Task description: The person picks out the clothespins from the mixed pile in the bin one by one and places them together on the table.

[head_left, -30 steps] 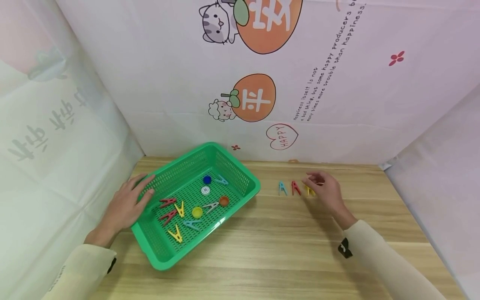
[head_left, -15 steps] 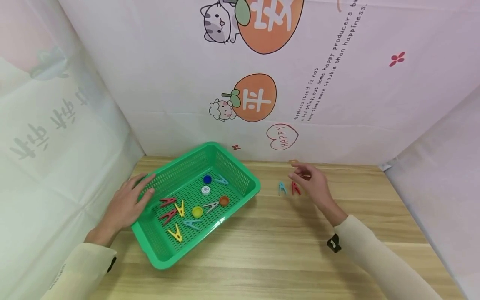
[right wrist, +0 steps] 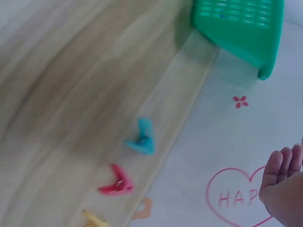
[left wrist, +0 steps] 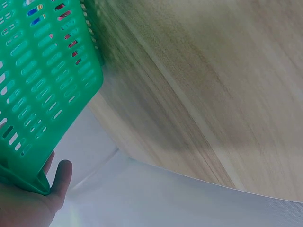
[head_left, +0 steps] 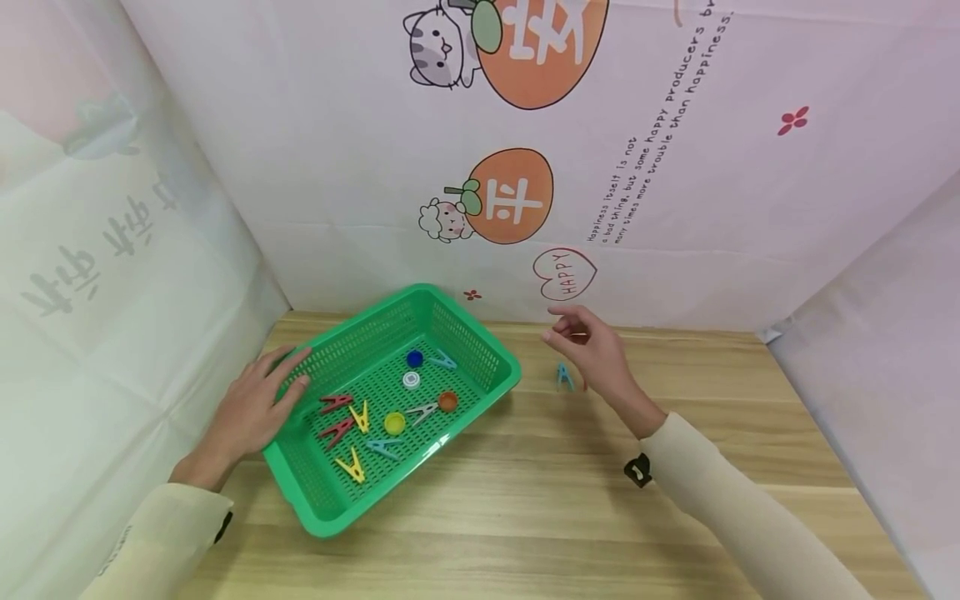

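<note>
My left hand (head_left: pixel 251 408) rests over the left rim of the green plastic basket (head_left: pixel 408 492), thumb and fingers reaching past the edge. In the left wrist view the outer wall hides part of it. Inside lie red, yellow, blue and grey clothespins, among them a yellow clothespin (head_left: pixel 351 465), plus several bottle caps, one yellow cap (head_left: pixel 394 423). My right hand (head_left: pixel 592 354) hovers over the table right of the basket, fingers loosely bent, holding nothing. Below it are a blue clothespin (head_left: pixel 564 376), a red clothespin (right wrist: pixel 117 183) and a yellow clothespin (right wrist: pixel 95 219). The hand hides the yellow one in the head view.
The wooden table (head_left: pixel 525 517) meets a printed white wall sheet (head_left: pixel 675 283) right behind the clothespins. White sheeting also covers the left and right sides. The basket stands aslant, its far corner near the back sheet.
My right hand has moved left, from the yellow clothespin past the red one toward the blue one, with nothing picked up. My left hand and the basket stay put.
</note>
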`<state>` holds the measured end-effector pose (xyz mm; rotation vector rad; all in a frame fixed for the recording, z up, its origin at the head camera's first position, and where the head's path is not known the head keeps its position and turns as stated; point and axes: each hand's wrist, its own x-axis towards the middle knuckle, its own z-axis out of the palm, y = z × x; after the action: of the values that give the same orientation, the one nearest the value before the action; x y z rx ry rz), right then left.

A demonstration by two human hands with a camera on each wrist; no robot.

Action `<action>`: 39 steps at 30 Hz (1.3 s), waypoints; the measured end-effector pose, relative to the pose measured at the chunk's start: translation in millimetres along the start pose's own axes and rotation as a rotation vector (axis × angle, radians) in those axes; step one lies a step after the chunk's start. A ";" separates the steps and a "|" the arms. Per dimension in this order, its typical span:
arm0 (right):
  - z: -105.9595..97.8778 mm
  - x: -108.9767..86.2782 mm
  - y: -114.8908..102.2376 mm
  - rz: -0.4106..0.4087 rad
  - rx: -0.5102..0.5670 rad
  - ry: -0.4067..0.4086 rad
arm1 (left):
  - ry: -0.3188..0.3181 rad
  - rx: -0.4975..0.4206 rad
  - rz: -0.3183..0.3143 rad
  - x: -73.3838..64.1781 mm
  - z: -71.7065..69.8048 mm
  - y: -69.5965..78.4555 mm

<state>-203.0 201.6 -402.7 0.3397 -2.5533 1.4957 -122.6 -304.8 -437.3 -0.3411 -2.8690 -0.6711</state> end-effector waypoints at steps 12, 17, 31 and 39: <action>31.4 16.3 -41.4 -0.016 0.060 -0.174 | 0.002 0.003 0.004 -0.4 0.5 -0.7; 46.5 20.4 -59.1 -0.058 0.075 -0.246 | 0.002 0.001 0.004 -0.4 1.1 -1.3; 72.5 33.8 -98.1 -0.155 0.028 -0.356 | 0.003 0.000 0.002 -0.3 1.2 -1.2; 84.2 41.5 -111.0 -0.205 0.017 -0.408 | 0.005 0.009 0.007 0.8 1.3 -0.9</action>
<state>-214.4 70.9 -340.3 0.9684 -2.6920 1.4973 -123.7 -304.9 -438.6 -0.3475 -2.8640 -0.6571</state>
